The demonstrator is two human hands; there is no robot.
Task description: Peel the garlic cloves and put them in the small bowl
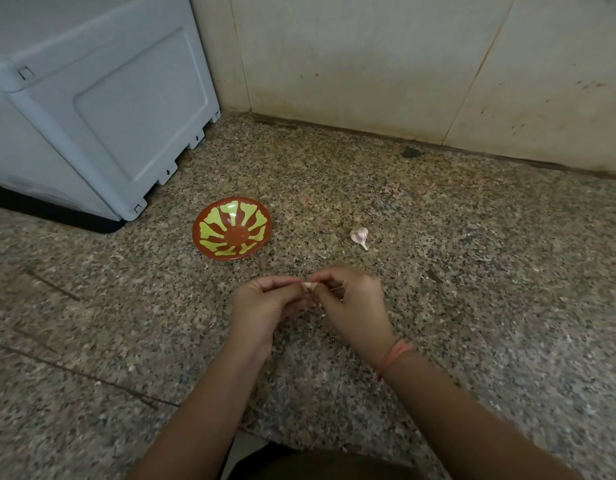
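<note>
**Clove between both hands, bowl ahead and to the left**

You have one clove point(308, 285) pinched between your two hands, just above the counter point(472, 271). Your left hand point(265, 303) holds it from the left with curled fingers and thumb. Your right hand point(351, 303) closes on it from the right, fingertips meeting the left ones over the clove. Only a small pale patch shows between the fingertips, so you cannot read which way its long axis runs or how much skin is off. This looks like the peeling step, at an early stage of the task.

The bowl point(213, 226) sits on the counter beyond your hands and off to the left, with a clear gap between. It looks empty, which suggests no peeled clove has gone in yet. The left hand is the nearer of the two, so the short route for the drop is forward and leftward with that hand. The right hand would have to cross over.

A second garlic piece point(360, 236), unpeeled with its pinkish skin on, lies beyond your right hand, well apart from the bowl. Its pointed stem end faces you and slightly right. That one falls naturally to the right hand.

A grey box point(91, 116) stands at the far left, behind the bowl, not touching it.
</note>
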